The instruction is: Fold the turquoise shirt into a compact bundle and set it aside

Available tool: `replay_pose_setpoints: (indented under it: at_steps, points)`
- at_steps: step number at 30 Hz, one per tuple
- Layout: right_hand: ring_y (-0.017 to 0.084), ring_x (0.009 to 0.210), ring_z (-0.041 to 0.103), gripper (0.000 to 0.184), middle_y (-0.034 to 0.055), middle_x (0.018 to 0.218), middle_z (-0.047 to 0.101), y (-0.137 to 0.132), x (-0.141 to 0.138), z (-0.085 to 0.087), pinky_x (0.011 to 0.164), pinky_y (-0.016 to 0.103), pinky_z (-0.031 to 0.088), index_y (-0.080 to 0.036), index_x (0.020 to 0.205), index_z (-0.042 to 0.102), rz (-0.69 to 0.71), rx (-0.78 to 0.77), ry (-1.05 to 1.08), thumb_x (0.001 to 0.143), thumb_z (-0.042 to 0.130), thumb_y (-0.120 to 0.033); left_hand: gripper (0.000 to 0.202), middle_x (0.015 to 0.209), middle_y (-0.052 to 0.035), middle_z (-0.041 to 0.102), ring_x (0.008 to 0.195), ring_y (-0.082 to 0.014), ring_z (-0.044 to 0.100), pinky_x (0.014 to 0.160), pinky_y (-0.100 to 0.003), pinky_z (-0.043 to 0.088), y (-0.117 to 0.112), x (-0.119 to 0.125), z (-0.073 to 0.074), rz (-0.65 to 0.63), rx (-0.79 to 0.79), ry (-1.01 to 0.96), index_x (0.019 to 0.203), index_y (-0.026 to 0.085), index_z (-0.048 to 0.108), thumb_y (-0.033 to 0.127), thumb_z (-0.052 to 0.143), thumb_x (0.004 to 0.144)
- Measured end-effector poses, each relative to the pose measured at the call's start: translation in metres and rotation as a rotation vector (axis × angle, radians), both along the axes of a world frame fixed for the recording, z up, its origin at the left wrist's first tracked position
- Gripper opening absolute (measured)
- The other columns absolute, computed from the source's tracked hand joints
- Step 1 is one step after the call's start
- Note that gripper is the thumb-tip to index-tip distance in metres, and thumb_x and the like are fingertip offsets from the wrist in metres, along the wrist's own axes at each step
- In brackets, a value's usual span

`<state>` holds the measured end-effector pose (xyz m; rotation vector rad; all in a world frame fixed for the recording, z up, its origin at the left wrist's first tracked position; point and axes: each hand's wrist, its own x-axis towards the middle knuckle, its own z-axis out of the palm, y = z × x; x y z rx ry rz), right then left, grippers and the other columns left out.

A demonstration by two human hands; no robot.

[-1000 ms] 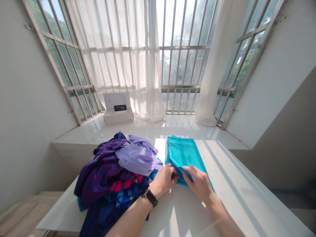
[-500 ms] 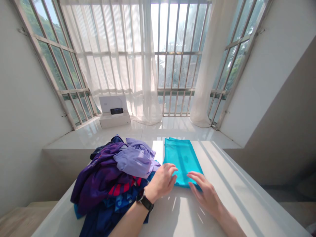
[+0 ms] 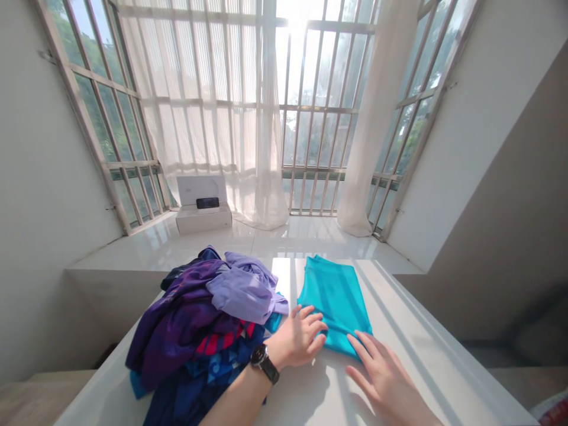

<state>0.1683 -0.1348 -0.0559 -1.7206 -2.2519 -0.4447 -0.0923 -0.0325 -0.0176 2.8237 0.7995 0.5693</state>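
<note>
A folded turquoise cloth lies flat on the white table. My left hand, with a black watch on its wrist, rests at the cloth's near left corner, fingers stretched onto the fabric. My right hand lies open on the table at the cloth's near right corner, fingertips touching its edge. Neither hand grips anything.
A heap of purple, lilac and blue clothes covers the table's left half. Beyond the table, a white box with a dark phone sits on the glossy window ledge. Sheer curtains hang before barred windows. A grey wall rises on the right.
A second ago both hands pinched the cloth's near edge, folding it. They have let go and now lie flat at its near corners. The right hand slid back toward me.
</note>
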Motion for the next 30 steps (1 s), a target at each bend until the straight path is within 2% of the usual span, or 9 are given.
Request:
replay_pose_setpoints:
  at_steps: [3, 7, 11, 14, 17, 20, 23, 26, 30]
  points:
    - [0.034, 0.118, 0.07, 0.054, 0.0097, 0.134, 0.072, -0.014, -0.002, -0.016, 0.092, 0.049, 0.061, -0.028, 0.132, 0.07, -0.067, 0.051, -0.014, 0.096, 0.053, -0.064, 0.033, 0.132, -0.0052, 0.072, 0.143, -0.0297, 0.048, 0.122, -0.055, 0.035, -0.002, 0.002, 0.003, -0.038, -0.049, -0.049, 0.132, 0.025, 0.061, 0.039, 0.047, 0.106]
    - [0.036, 0.113, 0.071, 0.052, 0.0142, 0.124, 0.076, -0.022, -0.004, -0.025, 0.093, 0.054, 0.059, -0.024, 0.121, 0.074, -0.126, 0.078, 0.018, 0.096, 0.052, -0.063, 0.047, 0.132, -0.0055, 0.069, 0.133, -0.03, 0.057, 0.118, -0.055, 0.038, -0.005, 0.006, 0.0, -0.105, -0.036, -0.03, 0.139, 0.029, 0.057, 0.058, 0.053, 0.102]
    - [0.033, 0.121, 0.069, 0.049, 0.0105, 0.134, 0.072, -0.012, 0.0, -0.008, 0.096, 0.052, 0.061, -0.027, 0.13, 0.071, -0.096, -0.042, 0.085, 0.099, 0.05, -0.058, 0.049, 0.142, -0.0072, 0.063, 0.132, -0.0285, 0.057, 0.116, -0.05, 0.04, -0.01, 0.005, -0.006, -0.1, 0.043, 0.041, 0.14, 0.029, 0.059, 0.06, 0.044, 0.105]
    - [0.032, 0.134, 0.061, 0.05, 0.0087, 0.149, 0.062, 0.004, 0.003, 0.006, 0.104, 0.05, 0.059, -0.027, 0.139, 0.065, -0.065, -0.106, 0.161, 0.101, 0.047, -0.053, 0.064, 0.155, -0.0116, 0.054, 0.141, -0.0327, 0.05, 0.115, -0.054, 0.04, -0.014, 0.003, -0.012, -0.09, 0.109, 0.087, 0.152, 0.025, 0.048, 0.066, 0.035, 0.105]
    - [0.033, 0.144, 0.05, 0.053, 0.0084, 0.157, 0.053, 0.022, 0.004, 0.01, 0.112, 0.051, 0.053, -0.026, 0.145, 0.061, -0.013, -0.144, 0.198, 0.101, 0.047, -0.052, 0.073, 0.159, -0.0127, 0.049, 0.143, -0.0352, 0.047, 0.114, -0.056, 0.041, -0.016, 0.002, -0.017, -0.078, 0.159, 0.103, 0.158, 0.023, 0.04, 0.071, 0.032, 0.103]
    - [0.035, 0.147, 0.046, 0.058, 0.0057, 0.159, 0.049, 0.034, 0.005, 0.006, 0.116, 0.054, 0.048, -0.03, 0.147, 0.057, 0.053, -0.249, 0.179, 0.097, 0.053, -0.059, 0.066, 0.158, -0.011, 0.05, 0.142, -0.035, 0.049, 0.113, -0.056, 0.042, -0.013, 0.003, -0.019, -0.082, 0.187, 0.091, 0.157, 0.025, 0.041, 0.066, 0.033, 0.106]
    - [0.035, 0.147, 0.045, 0.062, 0.0029, 0.161, 0.046, 0.036, 0.007, 0.0, 0.119, 0.056, 0.045, -0.034, 0.149, 0.054, 0.041, -0.314, 0.169, 0.095, 0.053, -0.064, 0.06, 0.157, -0.0101, 0.051, 0.142, -0.0362, 0.049, 0.112, -0.056, 0.042, -0.011, 0.002, -0.015, -0.073, 0.178, 0.103, 0.157, 0.027, 0.041, 0.06, 0.035, 0.108]
    - [0.035, 0.148, 0.044, 0.066, 0.0028, 0.162, 0.044, 0.035, 0.006, -0.009, 0.121, 0.057, 0.041, -0.033, 0.151, 0.053, -0.04, -0.29, 0.166, 0.094, 0.05, -0.066, 0.055, 0.158, -0.0108, 0.05, 0.144, -0.0362, 0.046, 0.114, -0.056, 0.04, -0.012, 0.001, -0.006, -0.049, 0.173, 0.106, 0.155, 0.028, 0.043, 0.055, 0.04, 0.107]
    - [0.035, 0.15, 0.041, 0.068, 0.006, 0.162, 0.046, 0.038, -0.011, -0.025, 0.122, 0.061, 0.035, -0.03, 0.151, 0.053, -0.235, -0.272, 0.131, 0.094, 0.043, -0.067, 0.051, 0.165, -0.0151, 0.038, 0.152, -0.0359, 0.033, 0.12, -0.058, 0.034, -0.01, -0.002, 0.006, 0.037, 0.208, 0.059, 0.153, 0.022, 0.043, 0.043, 0.044, 0.106]
